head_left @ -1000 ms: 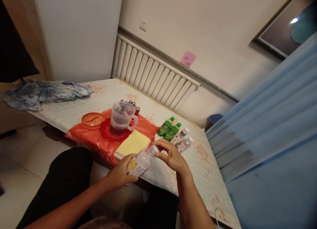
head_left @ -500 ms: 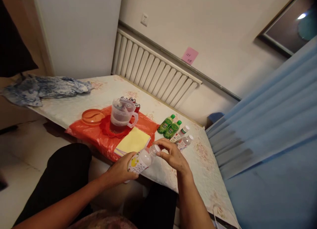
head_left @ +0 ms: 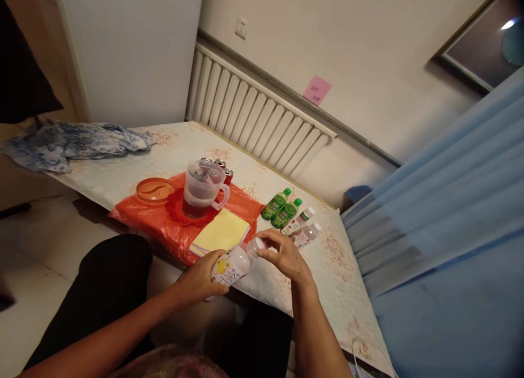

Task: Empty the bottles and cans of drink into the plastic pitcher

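One bottle [head_left: 232, 265] fills your closed left grip [head_left: 202, 277]; your right grip [head_left: 286, 258] pinches its cap [head_left: 259, 244], seemingly still on.

Five bottles [head_left: 232, 265] — one jug [head_left: 200, 195]

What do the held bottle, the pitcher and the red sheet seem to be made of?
Bottle: likely clear, glossy plastic; light catches its smooth shoulder.
Pitcher: probably translucent plastic, slightly cloudy; liquid shows through its wall.
Red sheet: apparently thin plastic film, shiny, judging by crinkles and highlights.
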`<state>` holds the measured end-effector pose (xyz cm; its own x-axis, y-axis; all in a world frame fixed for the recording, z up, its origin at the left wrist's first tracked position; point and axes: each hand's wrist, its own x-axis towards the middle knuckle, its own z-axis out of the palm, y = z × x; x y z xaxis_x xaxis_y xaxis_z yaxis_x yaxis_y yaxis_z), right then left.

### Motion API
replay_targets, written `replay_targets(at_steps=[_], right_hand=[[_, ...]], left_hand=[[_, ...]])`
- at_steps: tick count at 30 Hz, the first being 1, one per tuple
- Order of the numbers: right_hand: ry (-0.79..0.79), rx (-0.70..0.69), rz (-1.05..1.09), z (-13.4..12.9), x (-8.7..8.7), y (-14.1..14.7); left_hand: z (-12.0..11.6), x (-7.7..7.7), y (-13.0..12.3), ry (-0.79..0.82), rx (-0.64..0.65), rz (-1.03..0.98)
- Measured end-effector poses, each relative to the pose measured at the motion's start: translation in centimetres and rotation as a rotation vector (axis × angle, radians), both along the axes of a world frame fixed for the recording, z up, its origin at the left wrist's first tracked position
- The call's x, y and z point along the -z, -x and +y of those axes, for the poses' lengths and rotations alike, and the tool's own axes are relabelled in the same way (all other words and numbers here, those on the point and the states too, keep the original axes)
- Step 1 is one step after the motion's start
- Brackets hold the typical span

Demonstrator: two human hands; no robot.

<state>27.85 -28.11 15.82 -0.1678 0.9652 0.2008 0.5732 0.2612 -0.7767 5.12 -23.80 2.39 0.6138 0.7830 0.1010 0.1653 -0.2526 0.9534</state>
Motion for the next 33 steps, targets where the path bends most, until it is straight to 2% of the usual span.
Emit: replay_targets(at_steps=[8,11,14,16,26,33], right_hand=[[0.006,0.111,-0.060,-0.3,0.1,0.6],[-0.009,0.069,0.046,-0.5,-0.1,0.3],[0.036,-0.017,0.204,-0.6,-0.1,-0.2],[0.058,-0.026,0.258,-0.7,0.2,-0.4],[-0.048,0.268,0.201,-0.2,1.9,1.5],[0.007,0.113,0.473,-0.7,2.7,1.3]], left_hand=[[0.1,0.1,0.1,-0.001,-0.013,-0.001],[0.2,0.2,0.2,0.021,0.011,-0.036],[0.3,0.2,0.2,0.046,0.039,-0.062],[0.3,0.2,0.1,0.052,0.040,-0.062],[0.2,-0.2,0.0,0.043,0.037,-0.057],[0.3,0.0,-0.2,0.026,0.032,-0.058]])
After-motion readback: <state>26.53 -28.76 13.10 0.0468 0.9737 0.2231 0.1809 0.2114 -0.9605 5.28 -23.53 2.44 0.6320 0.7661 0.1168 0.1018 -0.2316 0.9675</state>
